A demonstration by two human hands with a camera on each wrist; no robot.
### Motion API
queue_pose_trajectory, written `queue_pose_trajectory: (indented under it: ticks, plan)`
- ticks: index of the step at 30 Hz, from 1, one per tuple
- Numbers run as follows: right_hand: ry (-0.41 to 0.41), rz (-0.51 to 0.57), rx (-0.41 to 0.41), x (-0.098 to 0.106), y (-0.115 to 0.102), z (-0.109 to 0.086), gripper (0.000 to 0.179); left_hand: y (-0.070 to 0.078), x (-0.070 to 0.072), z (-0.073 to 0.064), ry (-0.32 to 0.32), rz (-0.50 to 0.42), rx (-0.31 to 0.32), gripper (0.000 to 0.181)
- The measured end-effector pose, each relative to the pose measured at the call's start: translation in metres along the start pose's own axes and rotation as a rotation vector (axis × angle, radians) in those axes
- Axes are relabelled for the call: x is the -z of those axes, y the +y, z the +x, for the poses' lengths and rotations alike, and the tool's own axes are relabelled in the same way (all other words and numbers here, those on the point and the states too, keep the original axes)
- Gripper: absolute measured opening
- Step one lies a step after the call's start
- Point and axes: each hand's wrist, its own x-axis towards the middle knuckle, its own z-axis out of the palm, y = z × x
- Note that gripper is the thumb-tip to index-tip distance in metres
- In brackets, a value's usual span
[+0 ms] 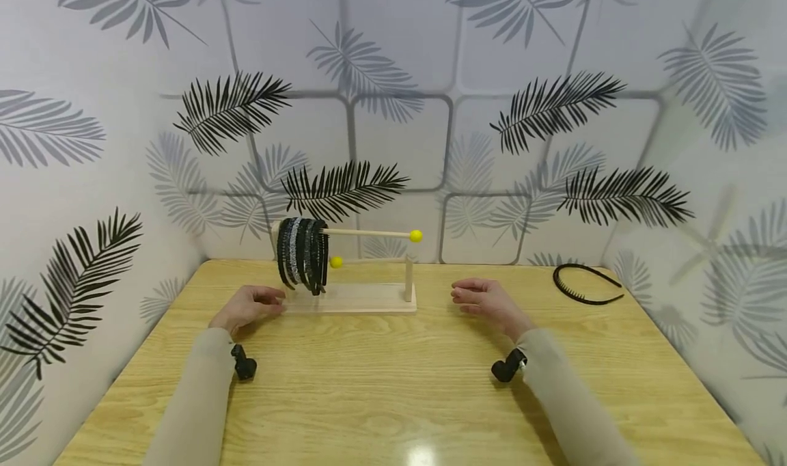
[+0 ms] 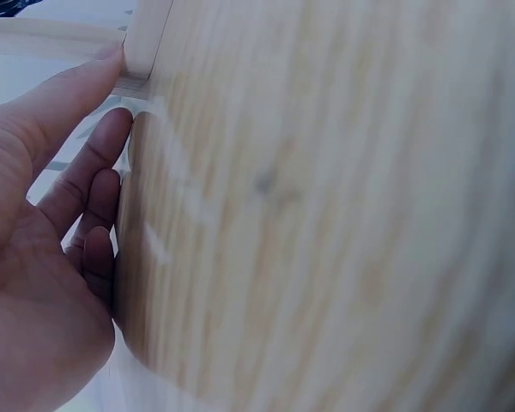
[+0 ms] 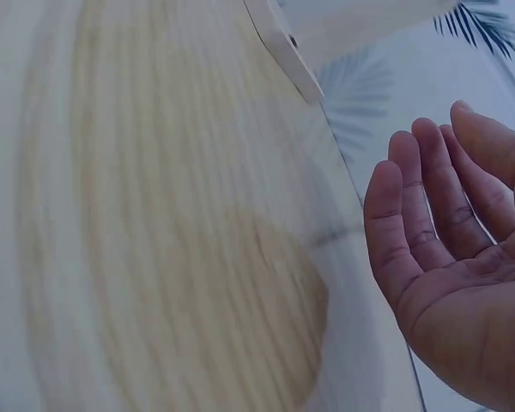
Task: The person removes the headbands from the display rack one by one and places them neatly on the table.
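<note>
A light wooden stand (image 1: 369, 298) with two horizontal rods tipped by yellow balls stands toward the back of the table. Several black headbands (image 1: 310, 247) and a silvery glittery one (image 1: 292, 251) hang bunched on the left part of the upper rod. At the base's left end is my left hand (image 1: 249, 307), its thumb (image 2: 77, 81) right at the wooden corner and its other fingers loosely bent. My right hand (image 1: 488, 303) hovers over the table to the right of the stand, palm inward, fingers relaxed, holding nothing.
Another black headband (image 1: 587, 300), with small teeth along its inside, lies on the table (image 1: 369, 384) at the back right. Leaf-patterned walls (image 1: 393, 138) rise behind the table and on both sides. A black wrist camera (image 1: 244, 363) is worn on each arm.
</note>
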Motion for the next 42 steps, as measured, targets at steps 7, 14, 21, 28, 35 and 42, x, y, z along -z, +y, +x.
queue_pose_trajectory:
  ticks: [7,14,21,28,35,42]
  plan:
    - [-0.042,-0.004,0.026,-0.030,-0.007,0.004,0.049,0.001,0.002,0.001,0.010,0.025,-0.014,0.044]
    - [-0.049,0.006,0.028,-0.043,-0.007,0.008,0.044,0.001,0.000,-0.001,0.002,0.014,-0.003,0.044]
    - [-0.072,0.035,0.023,-0.060,-0.012,0.009,0.043,0.001,-0.001,-0.002,-0.006,0.007,0.010,0.046]
    - [-0.081,-0.003,0.011,-0.081,-0.016,0.009,0.045,0.000,-0.001,0.001,-0.015,-0.002,0.003,0.049]
    - [-0.146,-0.008,0.047,-0.103,-0.020,0.013,0.043,0.000,0.000,0.000,-0.020,0.014,0.004,0.050]
    - [-0.172,-0.015,0.093,-0.129,-0.031,0.016,0.038,0.000,0.001,-0.001,-0.021,0.026,-0.011,0.050]
